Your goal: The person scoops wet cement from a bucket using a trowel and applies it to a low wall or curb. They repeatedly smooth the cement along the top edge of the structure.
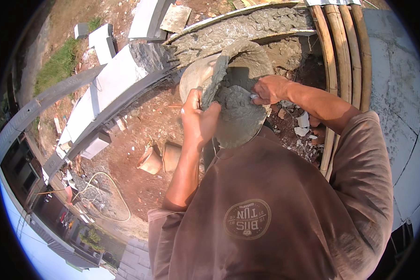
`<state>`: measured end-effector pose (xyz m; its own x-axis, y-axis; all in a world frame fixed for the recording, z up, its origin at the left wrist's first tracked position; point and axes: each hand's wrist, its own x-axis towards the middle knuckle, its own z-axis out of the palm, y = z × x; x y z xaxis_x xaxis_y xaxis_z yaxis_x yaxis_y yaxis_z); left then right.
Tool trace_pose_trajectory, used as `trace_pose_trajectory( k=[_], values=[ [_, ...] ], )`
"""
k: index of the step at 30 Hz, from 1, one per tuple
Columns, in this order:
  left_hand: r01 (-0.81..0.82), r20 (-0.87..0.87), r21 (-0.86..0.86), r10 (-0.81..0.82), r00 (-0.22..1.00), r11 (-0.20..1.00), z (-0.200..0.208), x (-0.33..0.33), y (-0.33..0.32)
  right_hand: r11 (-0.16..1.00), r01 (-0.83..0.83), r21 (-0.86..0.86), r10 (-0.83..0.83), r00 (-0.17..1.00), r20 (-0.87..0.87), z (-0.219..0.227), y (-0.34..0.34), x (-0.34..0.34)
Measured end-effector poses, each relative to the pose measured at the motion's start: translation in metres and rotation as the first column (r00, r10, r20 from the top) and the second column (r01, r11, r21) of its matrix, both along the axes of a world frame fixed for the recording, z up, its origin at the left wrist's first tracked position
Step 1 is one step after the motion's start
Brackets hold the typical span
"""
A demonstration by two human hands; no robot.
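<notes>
A mortar-caked bucket (198, 72), tilted in front of my body, holds wet grey mortar (238, 126). My left hand (198, 116) is closed on the bucket's near left rim, thumb toward the inside. Over the mortar, my right hand (269, 89) is closed around the short pale handle of what looks like a trowel (240, 94). Its blade is coated in mortar and partly sunk in it, so its outline is unclear. Just beyond the bucket runs a narrow formwork trough (261, 23) filled with rough wet concrete.
Bamboo poles (340, 51) stand close along my right, beside a grey slab surface (396, 70). A white-topped wall (98, 93) curves away left. Two clay pots (150, 161) lie on the reddish soil, with a looped hose (126, 205) farther left. Rubble (303, 123) lies below my right forearm.
</notes>
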<state>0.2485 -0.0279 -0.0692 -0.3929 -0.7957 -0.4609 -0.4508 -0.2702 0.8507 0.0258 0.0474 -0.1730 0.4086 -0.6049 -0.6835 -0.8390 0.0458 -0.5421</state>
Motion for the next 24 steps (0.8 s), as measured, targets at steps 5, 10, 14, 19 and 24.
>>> trace_pose_trajectory(
  k=[5, 10, 14, 19, 24],
  values=[
    [-0.047, -0.055, 0.033, 0.048, 0.997, 0.998, -0.01, 0.014, 0.001, 0.978, 0.151, 0.146, -0.174, 0.971, 0.162, 0.011, 0.025, 0.004],
    [-0.18, -0.02, 0.114, 0.184, 0.983, 0.977, -0.027, 0.021, 0.016, 0.917, 0.253, 0.308, -0.32, 0.928, 0.192, 0.033, 0.027, -0.025],
    [-0.314, -0.119, 0.17, 0.336, 0.934, 0.934, -0.031, 0.017, 0.025, 0.892, 0.412, 0.184, -0.446, 0.867, 0.222, 0.052, 0.023, -0.076],
    [-0.381, -0.061, 0.166, 0.395, 0.917, 0.91, -0.037, 0.02, 0.034, 0.863, 0.429, -0.268, -0.468, 0.877, -0.104, 0.064, -0.001, -0.136],
    [-0.387, -0.015, 0.129, 0.392, 0.92, 0.913, -0.052, 0.034, 0.039, 0.843, 0.222, -0.491, -0.47, 0.748, -0.468, 0.011, -0.018, -0.138]
  ],
)
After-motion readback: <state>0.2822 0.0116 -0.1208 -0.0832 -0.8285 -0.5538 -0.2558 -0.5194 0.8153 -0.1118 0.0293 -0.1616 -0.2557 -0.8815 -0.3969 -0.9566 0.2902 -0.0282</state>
